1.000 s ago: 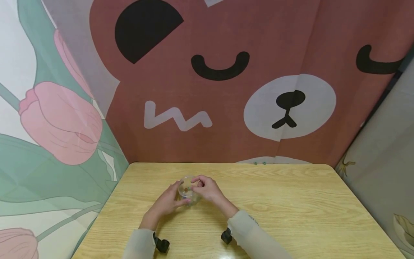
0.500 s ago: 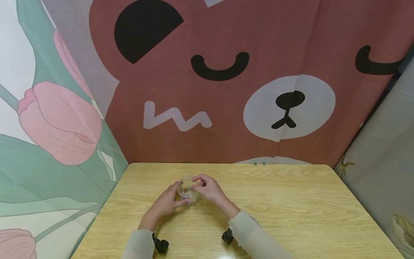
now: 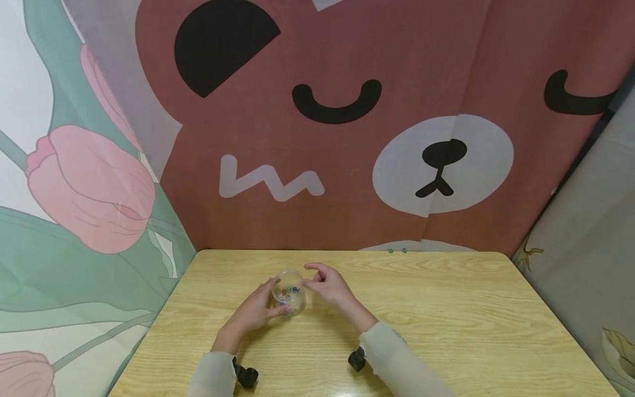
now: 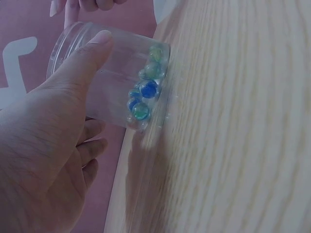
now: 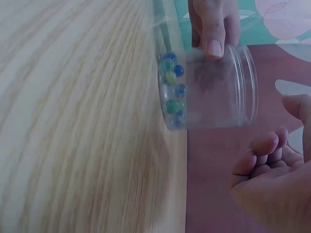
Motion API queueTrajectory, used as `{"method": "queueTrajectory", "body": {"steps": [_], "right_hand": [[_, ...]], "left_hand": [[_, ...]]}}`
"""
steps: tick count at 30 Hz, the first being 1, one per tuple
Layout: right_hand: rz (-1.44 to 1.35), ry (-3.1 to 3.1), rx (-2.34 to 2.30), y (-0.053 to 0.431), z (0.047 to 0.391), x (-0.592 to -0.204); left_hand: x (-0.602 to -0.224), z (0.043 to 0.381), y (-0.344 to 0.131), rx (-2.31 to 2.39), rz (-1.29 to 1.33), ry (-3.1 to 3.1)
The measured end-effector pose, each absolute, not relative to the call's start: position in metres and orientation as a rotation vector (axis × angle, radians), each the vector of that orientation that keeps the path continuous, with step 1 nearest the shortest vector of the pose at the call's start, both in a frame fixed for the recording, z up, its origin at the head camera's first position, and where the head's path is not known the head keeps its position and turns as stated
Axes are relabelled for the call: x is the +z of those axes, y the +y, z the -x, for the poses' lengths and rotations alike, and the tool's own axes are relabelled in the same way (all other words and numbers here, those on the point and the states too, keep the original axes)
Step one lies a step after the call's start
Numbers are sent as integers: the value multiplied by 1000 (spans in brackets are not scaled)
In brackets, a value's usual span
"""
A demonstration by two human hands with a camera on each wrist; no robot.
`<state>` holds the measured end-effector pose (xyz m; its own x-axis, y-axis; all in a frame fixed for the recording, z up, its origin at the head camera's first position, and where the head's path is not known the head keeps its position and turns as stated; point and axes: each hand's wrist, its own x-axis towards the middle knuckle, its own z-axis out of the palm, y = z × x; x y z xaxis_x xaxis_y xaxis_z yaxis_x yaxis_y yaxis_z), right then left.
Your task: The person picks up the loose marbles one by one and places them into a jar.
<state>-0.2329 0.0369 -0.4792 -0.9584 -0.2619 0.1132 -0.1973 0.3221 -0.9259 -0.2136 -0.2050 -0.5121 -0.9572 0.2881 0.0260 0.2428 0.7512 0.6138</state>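
A clear plastic jar (image 3: 292,306) without a lid stands upright on the wooden table. Several glass marbles (image 4: 148,89), blue, green and yellowish, lie on its bottom, and an orange-brown one shows from above. My left hand (image 3: 252,312) grips the jar from the left, thumb on the near side and fingers round the far side. Just right of the rim hovers my right hand (image 3: 333,288), its index finger partly extended and the others loosely curled. In the right wrist view no object shows between the right fingers (image 5: 265,143).
Two small green marbles (image 3: 404,251) sit at the table's far edge, right of the jar. The wooden table (image 3: 446,320) ends at a hanging cloth (image 3: 347,220) with a bear print. A tulip-patterned cloth (image 3: 89,187) hangs along the left side.
My right hand has drawn back to the right from over the jar's mouth, and more marbles show inside, including a blue one. My left hand keeps its grip on the jar.
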Motion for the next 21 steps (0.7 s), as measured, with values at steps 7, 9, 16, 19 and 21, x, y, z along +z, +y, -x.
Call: {"method": "queueTrajectory", "body": {"steps": [7, 9, 16, 19, 21], "right_hand": [[360, 2513, -1752, 57, 239, -480], [325, 2501, -1763, 65, 240, -480], [220, 2528, -1771, 95, 246, -481], [177, 2544, -1755, 107, 249, -482], [143, 2558, -1735, 115, 250, -483]], "left_hand": [[-510, 211, -204, 993, -438, 2872], [-509, 210, -204, 990, -439, 2869], [-509, 211, -205, 975, -443, 2877], [-509, 212, -205, 980, -443, 2880], [-509, 212, -205, 983, -446, 2878]]}}
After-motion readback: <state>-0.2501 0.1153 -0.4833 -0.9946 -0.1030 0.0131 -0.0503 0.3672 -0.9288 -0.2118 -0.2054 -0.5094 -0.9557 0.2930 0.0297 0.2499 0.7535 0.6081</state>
